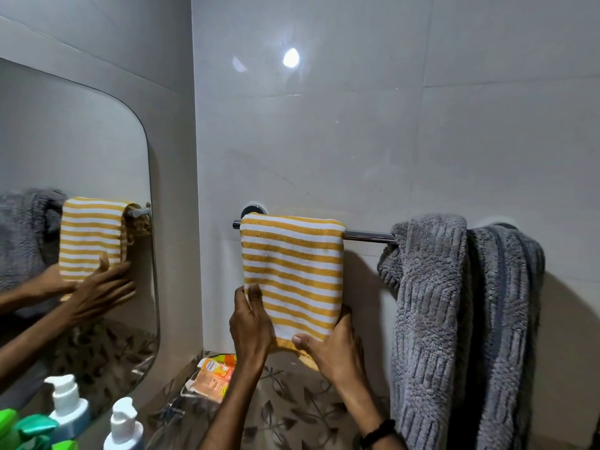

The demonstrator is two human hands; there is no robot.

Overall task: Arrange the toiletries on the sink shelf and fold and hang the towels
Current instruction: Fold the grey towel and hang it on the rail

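Note:
A folded yellow-and-white striped towel (292,267) hangs over the left end of a chrome towel bar (368,236) on the tiled wall. My left hand (250,326) grips its lower left edge, thumb on the front. My right hand (331,349) pinches its bottom right corner. A thick grey ribbed towel (454,319) is draped in loose folds over the bar's right end. White pump bottles (125,423) and green bottles (29,430) stand at the bottom left.
A rounded mirror (74,164) fills the left wall and reflects both towels and my hands. An orange packet (212,375) lies on the leaf-patterned ledge below the striped towel. A black band circles my right wrist.

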